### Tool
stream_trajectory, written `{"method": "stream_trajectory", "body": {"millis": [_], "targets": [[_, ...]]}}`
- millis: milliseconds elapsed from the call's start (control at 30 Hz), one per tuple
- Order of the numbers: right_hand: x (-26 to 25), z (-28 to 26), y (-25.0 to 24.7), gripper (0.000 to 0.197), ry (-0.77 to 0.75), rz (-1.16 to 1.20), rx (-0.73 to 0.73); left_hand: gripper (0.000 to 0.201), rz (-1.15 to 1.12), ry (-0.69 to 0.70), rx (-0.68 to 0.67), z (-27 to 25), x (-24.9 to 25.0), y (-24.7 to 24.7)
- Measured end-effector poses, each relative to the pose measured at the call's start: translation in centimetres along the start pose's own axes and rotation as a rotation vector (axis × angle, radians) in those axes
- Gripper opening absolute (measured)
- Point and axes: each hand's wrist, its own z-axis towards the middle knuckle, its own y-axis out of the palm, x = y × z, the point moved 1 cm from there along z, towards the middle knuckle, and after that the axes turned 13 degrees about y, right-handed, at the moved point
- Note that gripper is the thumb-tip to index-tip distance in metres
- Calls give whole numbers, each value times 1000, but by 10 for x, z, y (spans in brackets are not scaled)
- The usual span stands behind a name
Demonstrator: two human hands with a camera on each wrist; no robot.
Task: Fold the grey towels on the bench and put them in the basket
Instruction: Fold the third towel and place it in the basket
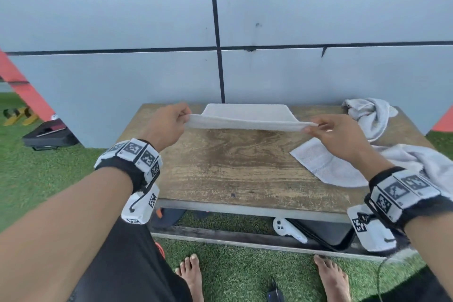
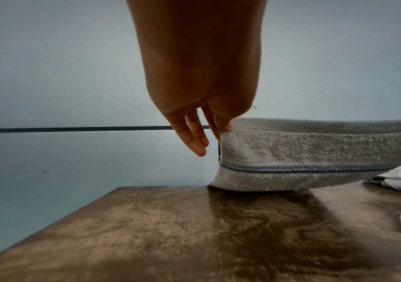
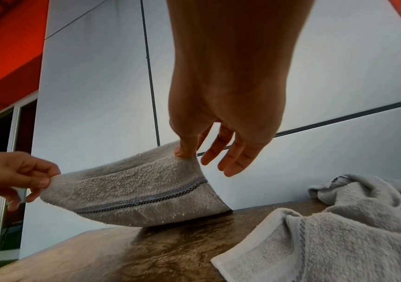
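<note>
A grey towel (image 1: 247,117) lies at the back of the wooden bench (image 1: 232,167), its near edge lifted off the wood. My left hand (image 1: 169,122) pinches the towel's left corner (image 2: 228,133) between thumb and finger. My right hand (image 1: 335,135) pinches the right corner (image 3: 185,156), its other fingers (image 3: 235,158) loosely spread. The towel (image 3: 134,194) sags between the two hands, its far part resting on the bench. No basket shows in any view.
A crumpled grey towel (image 1: 370,115) sits at the bench's back right, another (image 1: 343,164) spreads over the right side. A grey panel wall (image 1: 220,32) stands right behind the bench. Under the bench lie a white controller (image 1: 286,228) and a dark bag (image 1: 326,233); artificial grass surrounds it.
</note>
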Motion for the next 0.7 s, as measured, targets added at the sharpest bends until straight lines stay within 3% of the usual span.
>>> {"method": "stream_trajectory", "body": {"millis": [200,467,700], "targets": [[0,-35,-4,16,-47,209,-12,15,-109,-56,54,-36,21,-7],[0,-66,-7,9,-38,343,-16,18,-428,-232,264,-60,39,-1],[-8,-83,-18,11,-37,381,-36,19,-377,-155,282,-82,38,-8]]}}
